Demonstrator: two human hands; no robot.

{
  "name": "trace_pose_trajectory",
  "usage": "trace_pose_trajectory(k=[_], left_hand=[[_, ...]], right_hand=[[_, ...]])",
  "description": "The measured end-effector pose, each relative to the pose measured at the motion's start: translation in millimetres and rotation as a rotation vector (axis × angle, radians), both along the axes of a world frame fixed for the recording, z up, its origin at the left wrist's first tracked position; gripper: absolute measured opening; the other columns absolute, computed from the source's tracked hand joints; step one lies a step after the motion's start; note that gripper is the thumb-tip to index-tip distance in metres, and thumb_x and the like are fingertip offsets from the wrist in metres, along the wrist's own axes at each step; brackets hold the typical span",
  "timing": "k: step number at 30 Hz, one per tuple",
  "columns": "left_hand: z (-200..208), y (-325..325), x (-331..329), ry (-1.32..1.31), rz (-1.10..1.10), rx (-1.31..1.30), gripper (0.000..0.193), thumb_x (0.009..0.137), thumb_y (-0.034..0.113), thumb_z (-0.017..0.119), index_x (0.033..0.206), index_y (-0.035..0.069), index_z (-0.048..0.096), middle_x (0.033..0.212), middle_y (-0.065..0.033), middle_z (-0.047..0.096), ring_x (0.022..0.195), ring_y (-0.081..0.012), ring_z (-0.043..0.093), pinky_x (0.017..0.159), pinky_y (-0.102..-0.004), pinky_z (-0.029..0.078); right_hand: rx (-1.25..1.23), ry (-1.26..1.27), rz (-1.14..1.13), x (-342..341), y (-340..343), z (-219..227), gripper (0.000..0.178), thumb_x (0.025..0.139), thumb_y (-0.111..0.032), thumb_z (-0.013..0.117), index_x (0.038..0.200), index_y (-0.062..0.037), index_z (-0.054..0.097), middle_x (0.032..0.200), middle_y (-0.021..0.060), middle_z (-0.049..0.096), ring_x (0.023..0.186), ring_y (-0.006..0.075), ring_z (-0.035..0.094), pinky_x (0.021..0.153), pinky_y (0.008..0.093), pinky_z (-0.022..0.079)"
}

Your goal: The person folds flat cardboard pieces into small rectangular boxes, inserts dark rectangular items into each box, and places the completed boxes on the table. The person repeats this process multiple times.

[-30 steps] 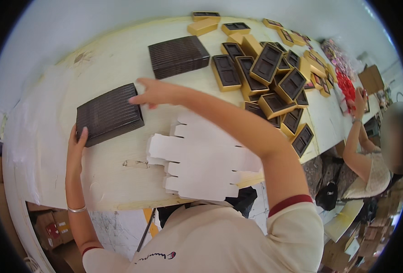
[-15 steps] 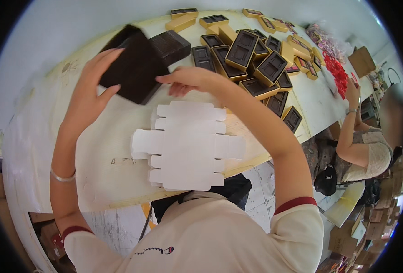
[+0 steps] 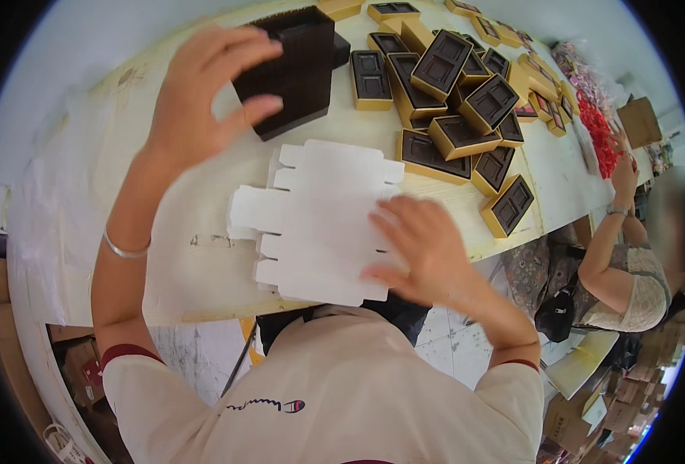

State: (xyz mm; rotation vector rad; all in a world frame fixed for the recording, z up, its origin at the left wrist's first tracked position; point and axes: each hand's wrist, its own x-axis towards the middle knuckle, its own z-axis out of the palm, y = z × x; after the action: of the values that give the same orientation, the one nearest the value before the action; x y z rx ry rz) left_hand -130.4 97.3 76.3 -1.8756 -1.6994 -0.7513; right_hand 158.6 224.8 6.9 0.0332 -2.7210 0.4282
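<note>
My left hand [image 3: 199,100] is raised at the back left, fingers and thumb apart, overlapping the near left edge of a dark brown block that looks like stacked plastic trays [image 3: 300,81]. The block stands on the table; part of its left side is hidden by the fingers. White flat die-cut carton blanks [image 3: 323,224] lie in a stack in front of me, tabs sticking out at both sides. Over their right side is my right hand [image 3: 424,251], fingers spread and slightly blurred. Whether it touches the top blank I cannot tell.
Several gold boxes with dark brown inserts [image 3: 443,66] are heaped at the back right, with a single one [image 3: 507,206] nearer. Beyond them lies a red pile [image 3: 596,131], where a co-worker's hand [image 3: 625,166] is busy. The table's front edge [image 3: 203,315] runs before me.
The dark brown stack has gone from tilted between both my hands to standing at the back. My right hand has come down and toward me, over the white blanks. My left hand has opened beside the stack.
</note>
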Motion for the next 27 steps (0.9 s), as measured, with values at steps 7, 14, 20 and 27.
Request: trace_pose_trajectory(k=[7, 14, 20, 27], left_hand=[[-85, -80, 86, -0.263, 0.018, -0.718, 0.072, 0.074, 0.046, 0.071, 0.134, 0.012, 0.05, 0.146, -0.0147, 0.036, 0.138, -0.0348, 0.028, 0.113, -0.0541, 0.015], [-115, -95, 140, -0.214, 0.33, -0.524, 0.076, 0.081, 0.056, 0.06, 0.138, 0.009, 0.044, 0.149, -0.0172, 0.03, 0.139, -0.0371, 0.022, 0.112, -0.0548, 0.012], [-83, -88, 152, -0.38, 0.136, -0.485, 0.058, 0.074, 0.049, 0.071, 0.112, 0.006, 0.062, 0.122, -0.0117, 0.055, 0.113, -0.0316, 0.049, 0.099, -0.0451, 0.035], [-71, -83, 149, -0.484, 0.113, -0.624, 0.037, 0.074, 0.032, 0.075, 0.098, 0.006, 0.065, 0.108, -0.006, 0.062, 0.093, -0.0233, 0.057, 0.075, -0.0344, 0.048]], right_hand=[[0.032, -0.076, 0.062, 25, -37, -42, 0.066, 0.073, -0.04, 0.072, 0.121, 0.0022, 0.054, 0.135, 0.0221, 0.046, 0.128, 0.0364, 0.042, 0.11, 0.0525, 0.025], [-0.027, -0.128, 0.146, 22, -5, -30, 0.063, 0.074, -0.026, 0.074, 0.127, -0.0011, 0.052, 0.141, 0.0159, 0.043, 0.132, 0.0327, 0.038, 0.113, 0.0503, 0.022], [-0.05, -0.145, 0.149, 20, -4, -26, 0.057, 0.073, -0.026, 0.075, 0.122, -0.0028, 0.057, 0.136, 0.015, 0.048, 0.129, 0.0329, 0.042, 0.11, 0.0487, 0.027], [-0.188, -0.287, 0.219, 8, 12, -4, 0.046, 0.074, -0.022, 0.075, 0.115, -0.0064, 0.063, 0.135, 0.0149, 0.05, 0.124, 0.0335, 0.046, 0.104, 0.0432, 0.034]])
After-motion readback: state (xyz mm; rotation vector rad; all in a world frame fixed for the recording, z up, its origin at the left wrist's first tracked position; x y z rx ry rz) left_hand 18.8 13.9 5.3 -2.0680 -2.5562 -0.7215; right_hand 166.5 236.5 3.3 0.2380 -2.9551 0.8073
